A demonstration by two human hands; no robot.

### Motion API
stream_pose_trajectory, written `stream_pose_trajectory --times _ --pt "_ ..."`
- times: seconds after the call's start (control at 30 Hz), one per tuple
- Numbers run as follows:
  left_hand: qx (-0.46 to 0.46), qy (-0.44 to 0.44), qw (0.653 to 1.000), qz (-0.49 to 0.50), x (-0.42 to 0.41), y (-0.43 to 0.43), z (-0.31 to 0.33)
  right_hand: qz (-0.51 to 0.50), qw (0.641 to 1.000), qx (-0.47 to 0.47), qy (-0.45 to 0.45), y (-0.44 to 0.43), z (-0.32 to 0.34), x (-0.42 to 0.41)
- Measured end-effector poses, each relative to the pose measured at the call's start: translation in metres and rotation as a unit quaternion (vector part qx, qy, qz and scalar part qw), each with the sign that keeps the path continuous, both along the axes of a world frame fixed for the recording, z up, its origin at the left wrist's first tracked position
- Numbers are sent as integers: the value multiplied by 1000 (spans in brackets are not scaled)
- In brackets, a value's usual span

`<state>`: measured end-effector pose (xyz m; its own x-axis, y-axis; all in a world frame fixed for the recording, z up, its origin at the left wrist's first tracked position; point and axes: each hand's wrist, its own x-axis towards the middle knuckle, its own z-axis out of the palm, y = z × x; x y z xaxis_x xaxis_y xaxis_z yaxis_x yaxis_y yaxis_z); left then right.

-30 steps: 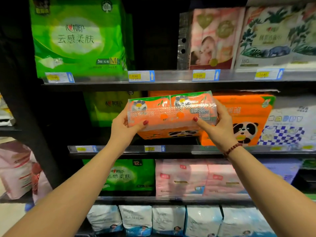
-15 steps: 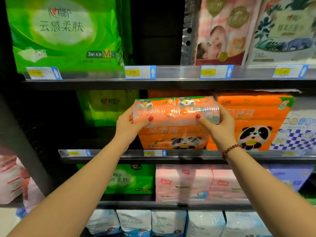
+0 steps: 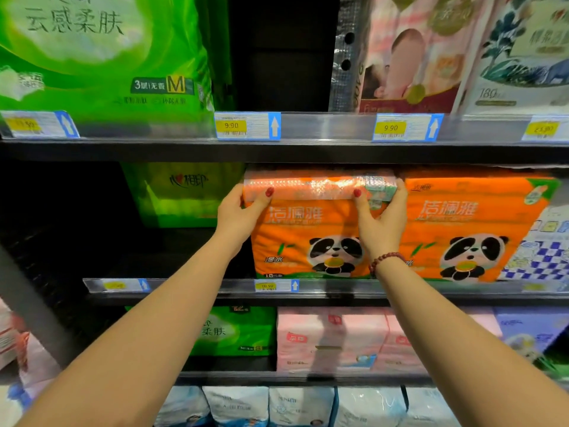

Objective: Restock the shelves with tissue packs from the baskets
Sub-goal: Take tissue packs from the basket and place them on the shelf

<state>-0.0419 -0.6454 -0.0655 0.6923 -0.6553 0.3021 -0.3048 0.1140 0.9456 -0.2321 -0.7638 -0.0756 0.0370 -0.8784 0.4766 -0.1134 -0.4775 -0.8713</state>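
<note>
A small orange tissue pack (image 3: 317, 187) in clear wrap lies flat on top of a large orange panda tissue pack (image 3: 308, 235) on the middle shelf (image 3: 197, 285). My left hand (image 3: 240, 214) grips its left end, thumb on the front. At the right end, my right hand (image 3: 380, 220) holds the pack the same way. Its back part is tucked under the upper shelf (image 3: 308, 149). No basket is in view.
A second orange panda pack (image 3: 474, 229) stands to the right, a green pack (image 3: 181, 195) sits further back at the left with dark open shelf space in front. Green, pink and white packs fill the shelves above and below. Price tags line the shelf edges.
Both hands have pushed the small orange pack forward and up, from in front of the shelf to on top of the panda pack. The view has moved closer to the shelves.
</note>
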Motion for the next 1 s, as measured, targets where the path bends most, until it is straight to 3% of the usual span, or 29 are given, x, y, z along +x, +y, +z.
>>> stream_pose_trajectory --times 0.17,0.3,0.47,0.67,0.87,1.0 --pt "7 -1 1000 13 3 -8 -2 -50 996 -32 63 -2 -9 13" --pt "47 -79 995 -28 2 -9 -21 -53 983 -61 162 -4 -16 11" --pt "93 -200 975 -15 3 -10 -48 -52 947 -107 297 -8 -29 7" --pt "179 -329 926 -49 10 -10 -78 -68 892 -145 422 -19 -45 3" --pt "170 -355 919 -14 13 -24 -85 -126 817 -217 520 -33 -60 7" --pt "183 -341 922 -8 14 -36 -86 -115 801 -216 546 -44 -61 14"
